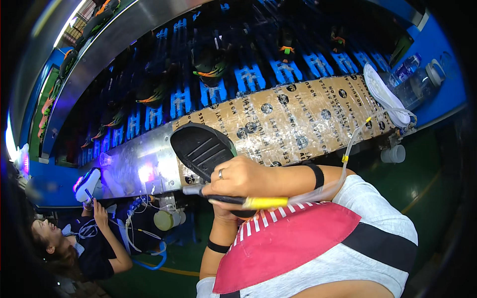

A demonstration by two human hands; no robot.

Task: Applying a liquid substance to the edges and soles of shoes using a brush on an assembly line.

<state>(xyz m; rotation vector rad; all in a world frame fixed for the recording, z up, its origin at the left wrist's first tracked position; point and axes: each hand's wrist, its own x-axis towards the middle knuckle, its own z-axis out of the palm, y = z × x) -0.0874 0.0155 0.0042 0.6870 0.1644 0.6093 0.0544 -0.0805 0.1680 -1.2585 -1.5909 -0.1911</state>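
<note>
A black shoe sole (202, 149) with raised grooves and a thin green edge is tilted above the near edge of the bench. My left hand (224, 213) grips its near end from below; the other hand hides most of those fingers. Above it, my right hand (237, 177) is closed around a black-handled brush (228, 198) wrapped in yellow tape at its back end. The brush's grey tip points left, beside the sole. A clear hose (343, 171) runs from the brush along my right forearm to the bench's right end.
Printed cardboard (303, 116) covers the bench, with bare metal (154, 154) to its left. Behind, blue racks (213, 93) carry dark shoes (211, 67). A white sole (382, 92) and a clear bottle (422, 84) stand right. At left, a co-worker (102, 243) holds a white sole (88, 185).
</note>
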